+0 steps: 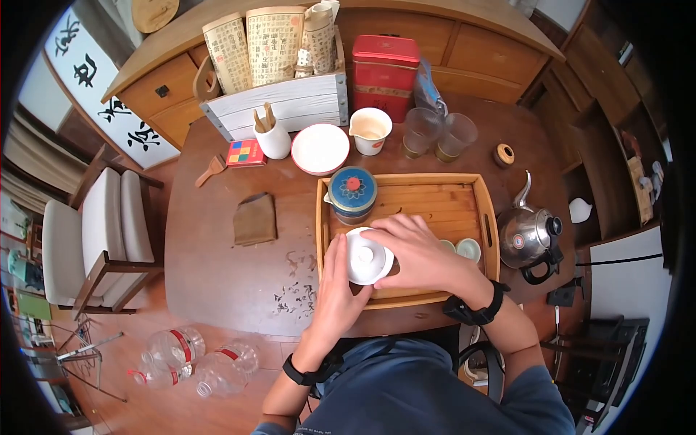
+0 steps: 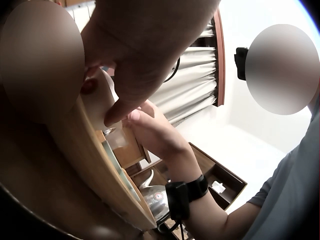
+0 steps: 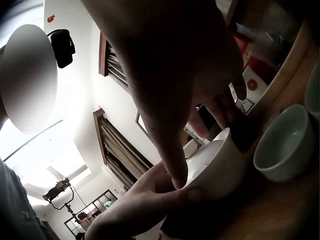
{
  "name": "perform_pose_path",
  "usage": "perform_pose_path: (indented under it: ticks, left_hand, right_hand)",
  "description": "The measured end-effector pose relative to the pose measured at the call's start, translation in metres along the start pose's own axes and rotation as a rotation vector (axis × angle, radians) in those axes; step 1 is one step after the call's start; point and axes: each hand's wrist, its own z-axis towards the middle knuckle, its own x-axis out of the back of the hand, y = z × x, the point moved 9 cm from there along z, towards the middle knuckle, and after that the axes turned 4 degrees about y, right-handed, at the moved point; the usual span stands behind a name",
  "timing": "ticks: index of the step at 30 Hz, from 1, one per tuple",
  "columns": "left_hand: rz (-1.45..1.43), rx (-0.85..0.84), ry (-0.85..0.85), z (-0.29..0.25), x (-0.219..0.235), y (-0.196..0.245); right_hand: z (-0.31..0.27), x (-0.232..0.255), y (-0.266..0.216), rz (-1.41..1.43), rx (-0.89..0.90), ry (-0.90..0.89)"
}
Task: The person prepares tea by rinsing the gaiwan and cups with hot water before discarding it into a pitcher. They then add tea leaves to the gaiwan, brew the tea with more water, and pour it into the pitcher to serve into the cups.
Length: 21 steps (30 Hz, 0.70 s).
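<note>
A white gaiwan [image 1: 360, 270] with its knobbed lid on sits over the front left part of the wooden tea tray [image 1: 420, 296]. My left hand [image 1: 335, 296] holds the bowl from the left, fingers along its side and thumb near the front. From the right, my right hand [image 1: 419, 254] grips the rim, its fingers stretching over the far side. In the right wrist view the white bowl [image 3: 225, 170] shows between both hands, the right thumb at its rim. Just behind stands a blue-lidded pot [image 1: 352, 196]. Pale green cups [image 1: 469, 250] sit right of my right hand, one partly hidden.
A steel kettle [image 1: 523, 239] stands right of the tray. Behind are a white pitcher [image 1: 371, 138], a white bowl [image 1: 320, 148], clear cups [image 1: 457, 138] and a red tin [image 1: 384, 76]. Left lie a folded brown cloth [image 1: 255, 219] and scattered tea leaves [image 1: 293, 297].
</note>
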Motion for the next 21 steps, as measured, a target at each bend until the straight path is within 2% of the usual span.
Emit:
perform_pose_path:
  ticks: [15,21]
  left_hand:
    - [0.03,0.002,0.033,-0.005,0.003,0.002]
    - [-0.053,0.075,0.059,-0.017,0.005,-0.005]
  right_hand:
    - [0.001,-0.011,0.0,0.064,-0.003,-0.023]
    - [0.003,-0.017,0.001,0.064,-0.001,-0.021]
